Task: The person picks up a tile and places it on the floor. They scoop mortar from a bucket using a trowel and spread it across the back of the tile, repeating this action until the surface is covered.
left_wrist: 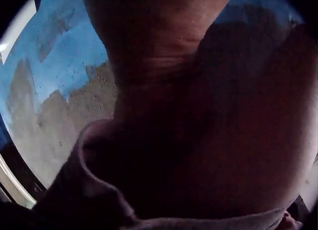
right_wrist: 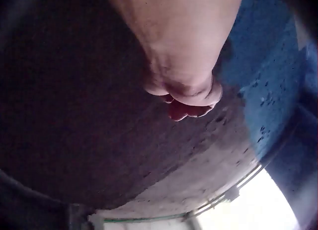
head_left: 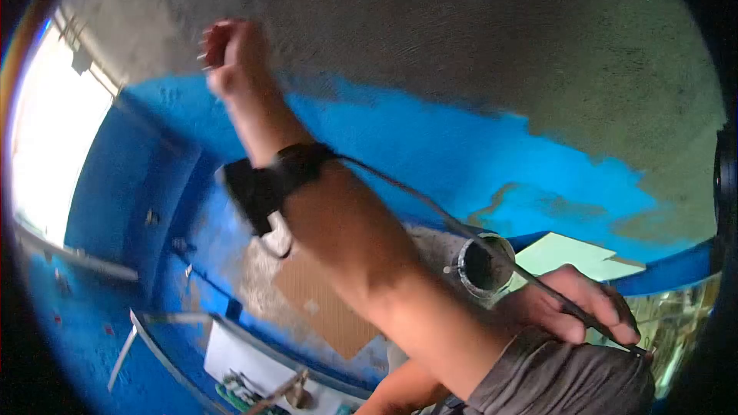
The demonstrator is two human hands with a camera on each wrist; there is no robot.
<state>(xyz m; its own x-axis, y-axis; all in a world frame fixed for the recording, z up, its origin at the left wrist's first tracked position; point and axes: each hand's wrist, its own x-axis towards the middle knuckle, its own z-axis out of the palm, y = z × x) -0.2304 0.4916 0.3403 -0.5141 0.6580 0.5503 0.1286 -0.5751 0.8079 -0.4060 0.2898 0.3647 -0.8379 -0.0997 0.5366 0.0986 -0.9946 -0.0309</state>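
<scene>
In the head view, my right hand (head_left: 238, 58) is raised at the upper left in front of the grey part of the wall (head_left: 430, 23). The right wrist view has the same hand (right_wrist: 184, 91) bent over at the wrist, close to the grey surface. Something dark red (head_left: 217, 42) shows at its fingers, too blurred to tell what it is. My left hand (head_left: 576, 300) is at the lower right, beside the grey sleeve (head_left: 569, 376), fingers curled round a black cable (head_left: 415, 192) that runs from the right wrist camera. In the left wrist view, a bare arm and sleeve hide that hand.
Blue paint (head_left: 438, 134) covers the lower wall, with a ragged edge against the grey. Below stand a round bucket (head_left: 503, 250), a pale board (head_left: 557, 261) and brown cardboard (head_left: 330, 307). A bright window (head_left: 58, 138) is at left; a metal frame (head_left: 173, 369) stands lower left.
</scene>
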